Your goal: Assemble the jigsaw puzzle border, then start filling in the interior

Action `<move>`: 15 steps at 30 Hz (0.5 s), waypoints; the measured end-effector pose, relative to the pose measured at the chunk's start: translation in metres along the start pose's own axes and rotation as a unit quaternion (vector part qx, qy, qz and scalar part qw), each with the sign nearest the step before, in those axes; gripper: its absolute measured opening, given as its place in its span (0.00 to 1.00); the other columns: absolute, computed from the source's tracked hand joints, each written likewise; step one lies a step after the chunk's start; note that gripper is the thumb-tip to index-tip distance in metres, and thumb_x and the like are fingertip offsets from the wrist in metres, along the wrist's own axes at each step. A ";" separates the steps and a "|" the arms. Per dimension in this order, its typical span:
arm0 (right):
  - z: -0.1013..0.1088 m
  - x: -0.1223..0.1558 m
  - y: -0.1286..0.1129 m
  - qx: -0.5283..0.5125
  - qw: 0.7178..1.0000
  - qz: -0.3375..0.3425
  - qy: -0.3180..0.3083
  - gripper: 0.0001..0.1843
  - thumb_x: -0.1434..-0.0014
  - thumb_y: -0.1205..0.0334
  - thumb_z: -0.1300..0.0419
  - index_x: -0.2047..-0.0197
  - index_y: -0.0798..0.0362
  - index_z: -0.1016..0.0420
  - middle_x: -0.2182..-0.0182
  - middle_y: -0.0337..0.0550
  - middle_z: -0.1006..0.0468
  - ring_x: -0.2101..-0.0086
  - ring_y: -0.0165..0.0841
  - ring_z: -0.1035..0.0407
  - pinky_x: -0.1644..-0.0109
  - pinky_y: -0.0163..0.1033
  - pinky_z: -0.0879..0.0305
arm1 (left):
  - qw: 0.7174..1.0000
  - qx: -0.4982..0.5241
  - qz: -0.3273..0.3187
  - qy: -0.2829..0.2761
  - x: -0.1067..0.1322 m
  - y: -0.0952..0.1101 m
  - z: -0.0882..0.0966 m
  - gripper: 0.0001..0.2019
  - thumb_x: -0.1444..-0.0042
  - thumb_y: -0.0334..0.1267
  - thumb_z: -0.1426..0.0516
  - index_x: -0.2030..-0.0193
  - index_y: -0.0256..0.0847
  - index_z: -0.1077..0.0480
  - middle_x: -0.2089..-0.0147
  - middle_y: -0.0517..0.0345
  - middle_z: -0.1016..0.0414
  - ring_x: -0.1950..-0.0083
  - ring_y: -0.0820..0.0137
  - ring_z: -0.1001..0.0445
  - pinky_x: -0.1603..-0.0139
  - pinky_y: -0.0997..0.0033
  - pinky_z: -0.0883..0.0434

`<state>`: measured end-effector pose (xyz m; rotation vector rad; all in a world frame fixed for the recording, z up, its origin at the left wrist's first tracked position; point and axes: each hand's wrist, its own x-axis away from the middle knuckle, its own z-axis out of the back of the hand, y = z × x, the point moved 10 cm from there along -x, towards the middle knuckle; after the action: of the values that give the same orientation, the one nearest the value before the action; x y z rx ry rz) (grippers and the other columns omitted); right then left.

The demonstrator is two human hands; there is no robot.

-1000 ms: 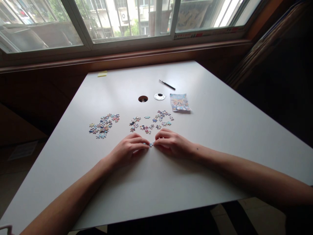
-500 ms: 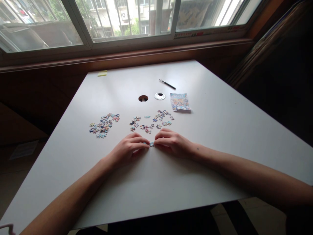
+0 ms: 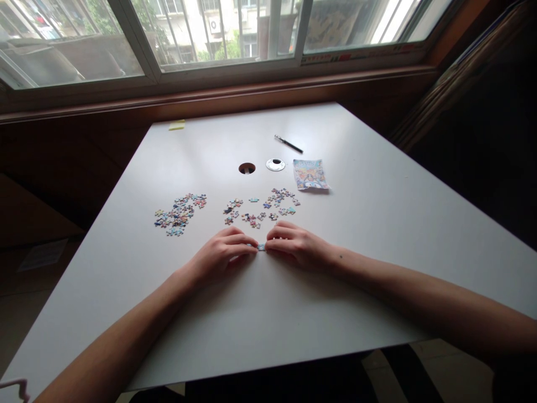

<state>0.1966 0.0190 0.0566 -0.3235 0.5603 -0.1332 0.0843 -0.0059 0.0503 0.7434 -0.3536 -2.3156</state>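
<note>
Light blue jigsaw puzzle pieces (image 3: 262, 247) lie on the white table (image 3: 268, 313), with the fingers of both hands closed on them from either side. My left hand (image 3: 224, 250) grips their left end between thumb and fingertips. From the right, my right hand (image 3: 293, 244) pinches the other end. Fingers cover most of these pieces, so their number cannot be told. Just beyond my hands are loose puzzle pieces (image 3: 251, 220), a further cluster (image 3: 280, 197) and a lone blue piece (image 3: 254, 200). A larger pile of pieces (image 3: 178, 215) is off to the left.
A small printed picture sheet (image 3: 310, 174) lies beyond my right hand. Behind it are a black pen (image 3: 288, 144), a silver round cover (image 3: 276, 164) and a round hole (image 3: 247, 168) in the tabletop. A yellow sticky note (image 3: 177, 125) is at the far left edge, below the window.
Both hands keep their grip in nearly the same place. The blue pieces between the fingertips seem to lie flatter and straighter. The whole view has shifted slightly.
</note>
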 end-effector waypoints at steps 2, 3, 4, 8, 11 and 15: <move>-0.001 0.000 0.000 0.002 1.000 0.000 -0.003 0.10 0.31 0.70 0.46 0.56 0.56 0.23 0.61 0.50 0.23 0.60 0.35 0.35 0.57 0.40 0.32 | 1.000 0.001 0.001 0.002 0.000 0.000 0.000 0.11 0.35 0.30 0.44 0.50 0.44 0.23 0.49 0.52 0.19 0.51 0.66 0.26 0.49 0.63 0.26; -0.001 0.000 0.000 0.004 1.000 0.000 -0.006 0.10 0.31 0.70 0.46 0.55 0.56 0.23 0.61 0.50 0.23 0.60 0.35 0.35 0.56 0.40 0.31 | 1.000 0.001 0.002 0.003 -0.001 0.000 0.000 0.11 0.35 0.30 0.44 0.50 0.44 0.23 0.50 0.52 0.19 0.51 0.66 0.26 0.49 0.63 0.26; -0.001 0.001 0.000 0.005 1.000 -0.001 -0.007 0.10 0.31 0.70 0.46 0.55 0.56 0.23 0.61 0.50 0.23 0.60 0.35 0.34 0.56 0.41 0.31 | 1.000 0.001 0.002 0.003 -0.001 0.000 0.000 0.11 0.35 0.31 0.44 0.51 0.44 0.23 0.50 0.52 0.19 0.51 0.66 0.26 0.49 0.64 0.26; 0.000 0.000 0.000 0.011 1.000 -0.003 -0.007 0.11 0.31 0.69 0.47 0.55 0.55 0.23 0.61 0.50 0.23 0.60 0.35 0.34 0.56 0.41 0.31 | 1.000 0.000 0.000 0.007 -0.002 0.002 0.001 0.10 0.35 0.31 0.44 0.51 0.43 0.23 0.50 0.52 0.18 0.51 0.66 0.26 0.49 0.64 0.26; 0.000 0.000 -0.001 0.023 1.000 -0.004 -0.007 0.10 0.31 0.69 0.47 0.55 0.54 0.23 0.61 0.50 0.23 0.60 0.34 0.34 0.56 0.40 0.31 | 1.000 0.000 -0.002 0.006 -0.002 0.002 0.001 0.10 0.35 0.30 0.44 0.51 0.43 0.23 0.50 0.53 0.18 0.52 0.66 0.26 0.49 0.64 0.26; 0.000 0.001 0.002 0.049 0.999 -0.013 -0.002 0.10 0.31 0.68 0.46 0.55 0.53 0.23 0.61 0.49 0.25 0.61 0.34 0.34 0.57 0.40 0.32 | 1.000 -0.001 -0.001 0.003 -0.002 0.002 0.001 0.10 0.35 0.29 0.44 0.51 0.42 0.23 0.50 0.53 0.19 0.52 0.66 0.26 0.50 0.64 0.26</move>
<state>0.1973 0.0205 0.0559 -0.2354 0.5439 -0.1856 0.0862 -0.0058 0.0529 0.7489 -0.3486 -2.3145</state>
